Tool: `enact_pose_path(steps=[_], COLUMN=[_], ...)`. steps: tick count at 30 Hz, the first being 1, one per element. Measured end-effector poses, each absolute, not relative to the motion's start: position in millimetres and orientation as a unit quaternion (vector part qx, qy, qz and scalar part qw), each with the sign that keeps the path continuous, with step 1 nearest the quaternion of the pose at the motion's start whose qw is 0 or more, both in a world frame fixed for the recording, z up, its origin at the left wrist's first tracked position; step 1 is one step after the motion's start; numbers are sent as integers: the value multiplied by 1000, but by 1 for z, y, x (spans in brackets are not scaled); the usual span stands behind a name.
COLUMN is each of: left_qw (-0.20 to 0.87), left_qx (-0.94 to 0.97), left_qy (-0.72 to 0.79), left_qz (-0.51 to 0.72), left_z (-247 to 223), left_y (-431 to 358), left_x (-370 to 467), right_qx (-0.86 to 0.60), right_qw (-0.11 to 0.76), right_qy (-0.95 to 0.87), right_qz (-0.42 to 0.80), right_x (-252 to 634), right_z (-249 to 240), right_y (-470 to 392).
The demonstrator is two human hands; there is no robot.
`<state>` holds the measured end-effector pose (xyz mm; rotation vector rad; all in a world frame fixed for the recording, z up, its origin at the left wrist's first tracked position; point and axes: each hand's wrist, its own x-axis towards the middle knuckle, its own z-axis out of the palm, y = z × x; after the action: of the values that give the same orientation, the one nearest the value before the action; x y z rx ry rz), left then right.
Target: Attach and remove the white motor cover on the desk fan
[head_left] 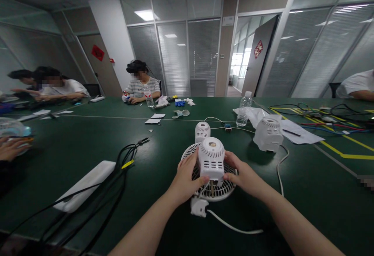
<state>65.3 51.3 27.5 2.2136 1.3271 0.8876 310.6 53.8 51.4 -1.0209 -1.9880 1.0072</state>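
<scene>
Both hands grip a white fan motor housing (pixel 212 156) with slots and a round vented top. My left hand (pixel 188 176) wraps its left side, and my right hand (pixel 241 172) presses its right side. Under the housing lies a round white fan grille (pixel 223 194), face flat on the table. Just below the grille sits a small white plastic piece (pixel 199 207) beside a white cable (pixel 230 226). Behind the grille stands a second, similar white housing (pixel 202 130). Another white vented housing (pixel 269 133) rests farther right.
A white power strip (pixel 87 186) with black cables lies at left. Clear plastic bottles (pixel 244 110), paper sheets (pixel 304 131), a blue item (pixel 179 103) and a cable tangle (pixel 324 112) are on the green table (pixel 140 205). Several people sit around it; a co-worker's hand (pixel 13 147) shows at far left.
</scene>
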Motion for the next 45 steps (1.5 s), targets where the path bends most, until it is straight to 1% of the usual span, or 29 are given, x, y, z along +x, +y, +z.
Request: enact_pose_path(steps=[4, 9, 14, 19, 26, 36, 41, 45], left_qw=[195, 182, 182, 185, 185, 180, 183, 186], left_qx=[801, 808, 809, 800, 798, 797, 789, 782], left_qy=[472, 470, 465, 475, 480, 479, 490, 502], left_qz=[312, 306, 310, 316, 314, 320, 322, 320], left_z=[28, 31, 30, 28, 27, 28, 30, 31], left_y=[50, 49, 50, 50, 49, 48, 46, 46], left_x=[66, 68, 67, 67, 69, 69, 69, 70], right_qx=[-430, -434, -464, -464, -461, -459, -445, -456], right_qw=[324, 305, 278, 274, 288, 309, 285, 262], right_qy=[-772, -787, -798, -808, -795, -784, -786, -789], right_qz=[338, 316, 266, 240, 271, 282, 321, 317], right_x=[308, 306, 304, 304, 303, 299, 305, 306], right_z=[47, 54, 55, 59, 60, 59, 65, 70], right_y=[56, 54, 48, 41, 41, 40, 41, 39])
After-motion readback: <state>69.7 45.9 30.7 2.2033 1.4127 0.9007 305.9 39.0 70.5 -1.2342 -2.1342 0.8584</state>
